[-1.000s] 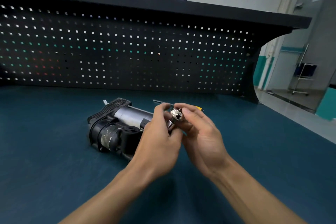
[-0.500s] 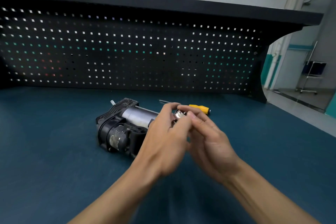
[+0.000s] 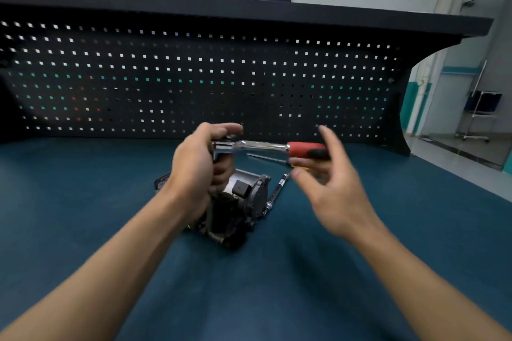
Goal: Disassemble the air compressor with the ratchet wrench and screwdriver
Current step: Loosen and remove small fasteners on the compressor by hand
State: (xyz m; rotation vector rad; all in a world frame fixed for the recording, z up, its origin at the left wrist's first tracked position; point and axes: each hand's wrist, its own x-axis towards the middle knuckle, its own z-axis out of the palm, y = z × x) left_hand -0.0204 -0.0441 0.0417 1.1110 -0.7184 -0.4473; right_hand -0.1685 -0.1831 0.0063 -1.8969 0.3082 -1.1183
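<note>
At the far left of what we see there is only the dark blue worktop [image 3: 83, 216], which carries the air compressor [image 3: 249, 196] near its middle. Behind the compressor a black pegboard [image 3: 166, 86] stands across the back of the worktop.

Our left hand [image 3: 194, 171] hangs just above the compressor's left part and hides much of it. Its fingers [image 3: 221, 171] are clenched round the head of the ratchet wrench [image 3: 260, 146], with the thumb and forefinger closed over the top of the head. The wrench is held in the air above the compressor. Its chrome shaft runs level out to the right and ends in a red and black grip, above and to the right of the compressor.

The compressor lies on its side on the worktop, with its round dark end cap facing right. Just beside that cap, to the compressor's right, a slim extension bar [image 3: 277, 192] lies on the worktop, angled away from us. Behind the compressor and to its right lies the screwdriver [image 3: 266, 158]: we see its thin shaft and a sliver of yellow handle past our fingertips.

Our right hand [image 3: 338, 194] is up to the right of the compressor, at the wrench's grip. Its fingers [image 3: 328, 138] are released and spread, grasping nothing. The hand is blurred, so we cannot tell whether it touches the grip.

Far to the compressor's right, beyond the worktop, a wheeled metal stand [image 3: 476, 116] stands on the floor.
</note>
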